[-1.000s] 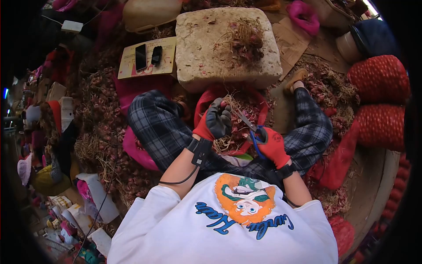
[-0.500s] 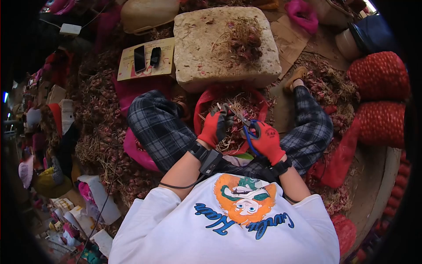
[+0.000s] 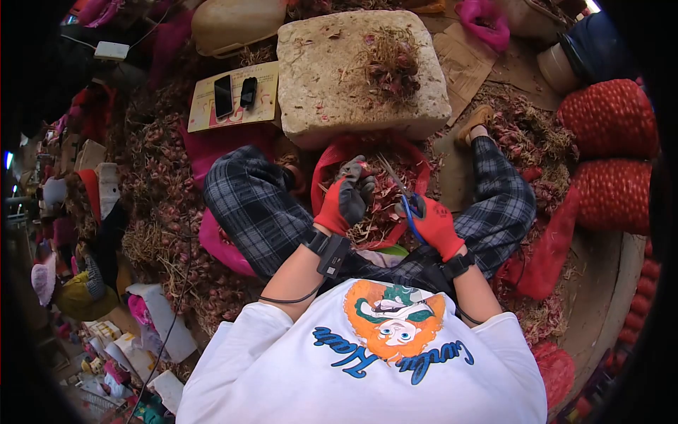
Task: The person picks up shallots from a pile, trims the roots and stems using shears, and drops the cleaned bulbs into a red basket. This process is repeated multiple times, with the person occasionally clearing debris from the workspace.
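Observation:
My left hand (image 3: 346,198), in a red glove with a grey palm, is turned upward with its fingers curled round a small pinkish shallot (image 3: 364,165), mostly hidden by the glove. Blue-handled scissors (image 3: 409,206) are gripped in my gloved right hand (image 3: 433,225). Their blades point up and to the left, near the left hand but apart from it. Below both hands, between my knees, a red bag or lined basin (image 3: 422,168) holds shallot trimmings and dry stalks.
A worn foam block (image 3: 318,78) stands ahead, bearing a bunch of shallots with dry stalks (image 3: 395,67). Left of it, two phone-like devices (image 3: 224,95) lie on a yellow board (image 3: 201,113). Shallots heap at the left (image 3: 159,205). Full red net sacks (image 3: 609,124) stand at the right.
My left hand has rolled palm-up and risen slightly. The scissors' blades have swung more upright and moved away from the left hand's fingers.

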Available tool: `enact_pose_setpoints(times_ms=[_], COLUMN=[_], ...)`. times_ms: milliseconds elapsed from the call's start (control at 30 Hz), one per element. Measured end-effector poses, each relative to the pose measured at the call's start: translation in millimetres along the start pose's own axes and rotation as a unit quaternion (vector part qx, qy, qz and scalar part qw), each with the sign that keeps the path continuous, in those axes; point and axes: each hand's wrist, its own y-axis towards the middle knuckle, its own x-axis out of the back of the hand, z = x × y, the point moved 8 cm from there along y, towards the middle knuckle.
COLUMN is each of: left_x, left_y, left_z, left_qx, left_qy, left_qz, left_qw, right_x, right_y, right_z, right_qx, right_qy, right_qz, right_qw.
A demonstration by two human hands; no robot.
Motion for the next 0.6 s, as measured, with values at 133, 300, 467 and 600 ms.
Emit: enact_pose_setpoints(times_ms=[133, 300, 467, 600], left_x=[-3, 17, 16, 3], left_y=[-4, 7, 7, -4], left_z=[1, 20, 17, 3], left_qx=[0.039, 0.081, 0.072, -0.003], left_qy=[-0.07, -0.079, -0.045, 0.036], left_qz=[-0.029, -0.024, 0.019, -0.006], left_qw=[0.996, 0.993, 0.996, 0.999], right_x=[3, -1, 1, 3], right_y=[-5, -2, 2, 5], right_z=[3, 8, 11, 3], right_qx=[0.043, 0.063, 0.085, 0.075], right_qy=[-0.106, -0.167, -0.219, -0.184], right_qz=[-0.039, -0.051, -0.049, -0.023], right_qw=[0.993, 0.983, 0.971, 0.98])
